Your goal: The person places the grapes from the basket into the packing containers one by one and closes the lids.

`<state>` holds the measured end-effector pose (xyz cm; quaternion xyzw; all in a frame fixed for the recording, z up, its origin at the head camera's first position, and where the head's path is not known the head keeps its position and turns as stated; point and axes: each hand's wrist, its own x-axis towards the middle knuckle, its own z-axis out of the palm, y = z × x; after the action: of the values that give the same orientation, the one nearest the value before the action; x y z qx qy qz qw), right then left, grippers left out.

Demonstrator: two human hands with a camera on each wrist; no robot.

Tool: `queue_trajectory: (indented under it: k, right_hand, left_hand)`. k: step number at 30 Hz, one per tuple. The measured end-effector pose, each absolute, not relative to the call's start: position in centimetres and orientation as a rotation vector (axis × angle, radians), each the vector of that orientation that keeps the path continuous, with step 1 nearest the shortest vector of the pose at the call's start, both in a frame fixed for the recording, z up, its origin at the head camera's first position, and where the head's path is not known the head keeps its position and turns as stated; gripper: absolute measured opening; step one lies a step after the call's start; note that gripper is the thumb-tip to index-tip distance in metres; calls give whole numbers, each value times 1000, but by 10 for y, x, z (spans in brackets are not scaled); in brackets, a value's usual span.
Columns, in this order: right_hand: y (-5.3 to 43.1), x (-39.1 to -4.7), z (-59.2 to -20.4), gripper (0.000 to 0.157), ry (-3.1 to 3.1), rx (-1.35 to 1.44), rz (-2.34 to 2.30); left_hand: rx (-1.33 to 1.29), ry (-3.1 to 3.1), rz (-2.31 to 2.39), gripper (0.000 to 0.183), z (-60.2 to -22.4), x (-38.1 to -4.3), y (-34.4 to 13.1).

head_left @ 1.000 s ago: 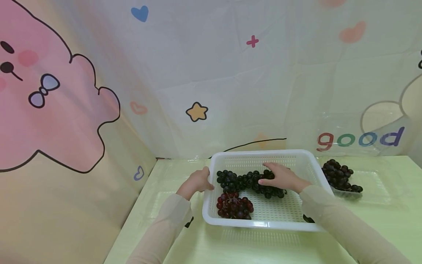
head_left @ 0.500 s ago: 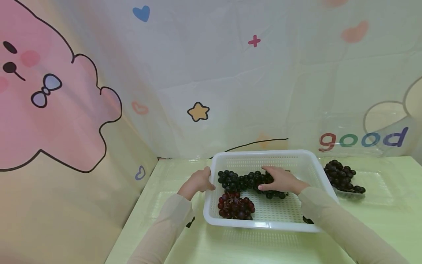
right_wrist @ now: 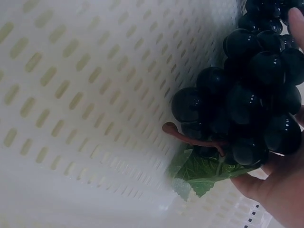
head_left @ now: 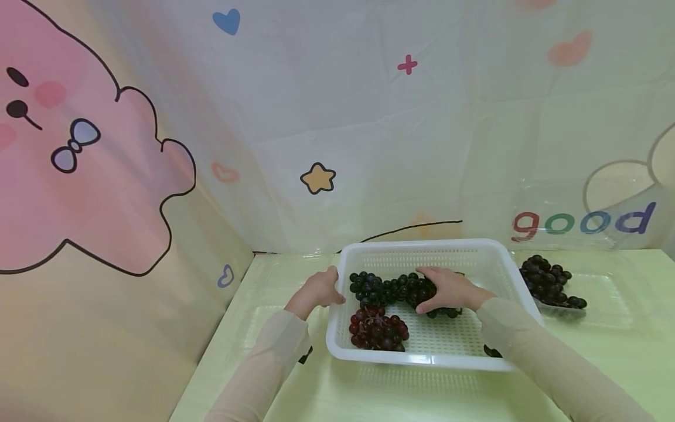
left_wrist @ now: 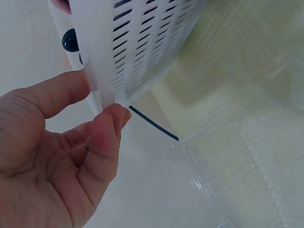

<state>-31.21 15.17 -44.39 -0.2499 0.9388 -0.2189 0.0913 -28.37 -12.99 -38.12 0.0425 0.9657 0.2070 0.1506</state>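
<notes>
My left hand (head_left: pixel 316 288) pinches the left rim of a white perforated plastic basket (head_left: pixel 422 360); the left wrist view shows thumb and fingers on either side of the rim. Inside the basket, my right hand (head_left: pixel 450 291) curls around a bunch of dark grapes (right_wrist: pixel 247 104), which has a brown stem (right_wrist: pixel 192 140) and a green leaf (right_wrist: pixel 209 167). The palm covers part of that bunch in the head view. More dark grapes (head_left: pixel 366 288) lie to its left, and a bunch of red grapes (head_left: pixel 378 335) rests at the basket's front left.
Right of the basket, more dark grapes (head_left: pixel 545 281) sit at a clear plastic tray (head_left: pixel 601 299). Another clear plastic tray (left_wrist: pixel 237 161) lies left of the basket on the pale green table (head_left: pixel 306 392). A printed curtain (head_left: pixel 369 146) hangs behind.
My right hand has shifted slightly lower over the dark grapes, its thumb spread nearer the basket's front. My left hand has stayed at the rim, and the view has moved slightly.
</notes>
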Motion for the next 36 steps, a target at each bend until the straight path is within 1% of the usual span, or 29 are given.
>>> queue_trajectory:
  k: [8,29,36]
  right_hand:
    - [148,-308,-438,93,2742,-743,-588]
    - [148,-309,-438,77,2707,-730,-637]
    - [146,-310,-439,72,2791,-743,-513]
  left_hand:
    - [103,2765,611,42,-381,-285,-129]
    - [93,2767,601,43,-380,-283,-129]
    - [113,2777,585,41,-381,-283,-130]
